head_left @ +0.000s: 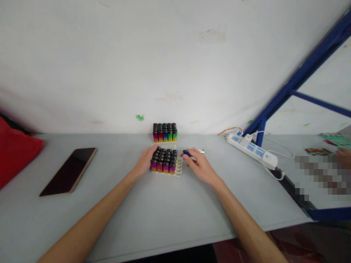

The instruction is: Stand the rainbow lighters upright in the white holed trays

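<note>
Several upright lighters (165,167) with black tops and purple-to-orange bodies stand in rows in a pale tray (178,169). Along the tray's right side, a column of round slots shows bare. My left hand (145,161) is closed against the left side of this tray and its lighters, its fingertips partly hidden behind them. Just right of the bare slots, my right hand (199,164) pinches a lighter with a dark blue end (187,153). A shiny metal tip (202,151) shows beyond the right hand; whether it belongs to another lighter I cannot tell.
By the wall stands a second block of rainbow-coloured lighters (165,136). A phone (70,171) and a red cloth-like item (16,151) lie left. To the right are a white power strip (253,149) with cables and a blue metal frame (294,84). Another person's hand (344,157) shows far right.
</note>
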Demonstrator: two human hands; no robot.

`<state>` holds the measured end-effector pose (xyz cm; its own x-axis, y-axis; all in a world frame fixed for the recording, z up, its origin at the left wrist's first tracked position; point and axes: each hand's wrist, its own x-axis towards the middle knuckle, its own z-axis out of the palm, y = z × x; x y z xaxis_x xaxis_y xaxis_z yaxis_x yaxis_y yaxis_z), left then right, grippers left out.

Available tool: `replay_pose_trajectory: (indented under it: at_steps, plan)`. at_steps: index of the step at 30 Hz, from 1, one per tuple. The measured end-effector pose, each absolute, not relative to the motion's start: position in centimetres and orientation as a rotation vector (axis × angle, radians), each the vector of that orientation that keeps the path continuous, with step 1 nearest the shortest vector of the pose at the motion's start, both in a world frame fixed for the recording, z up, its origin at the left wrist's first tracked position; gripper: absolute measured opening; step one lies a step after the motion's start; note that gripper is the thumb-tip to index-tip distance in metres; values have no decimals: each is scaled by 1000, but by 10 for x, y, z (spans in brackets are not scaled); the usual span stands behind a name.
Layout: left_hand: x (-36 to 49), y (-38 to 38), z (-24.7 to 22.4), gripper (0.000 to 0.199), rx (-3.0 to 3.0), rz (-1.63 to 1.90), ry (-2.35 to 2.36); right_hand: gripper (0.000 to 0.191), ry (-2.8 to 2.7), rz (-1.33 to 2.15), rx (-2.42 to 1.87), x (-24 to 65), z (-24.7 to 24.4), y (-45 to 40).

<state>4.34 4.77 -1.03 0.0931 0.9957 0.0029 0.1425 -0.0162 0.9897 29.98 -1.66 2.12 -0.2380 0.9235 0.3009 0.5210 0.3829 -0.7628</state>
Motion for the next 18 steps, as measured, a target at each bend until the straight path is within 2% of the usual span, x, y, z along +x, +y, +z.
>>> replay_pose_trajectory:
  at_steps: [6, 11, 18]
  plan:
    - [45, 46, -9, 70, 1378, 1091, 1245, 47, -1917, 453, -1389, 303, 13, -12]
    - [45, 45, -9, 70, 1379, 1080, 1229, 38, -2041, 448, -1356, 299, 1, -5]
    - [45, 45, -9, 68, 1371, 1079, 1235, 20, -2259, 214, -1315, 302, 3, 0]
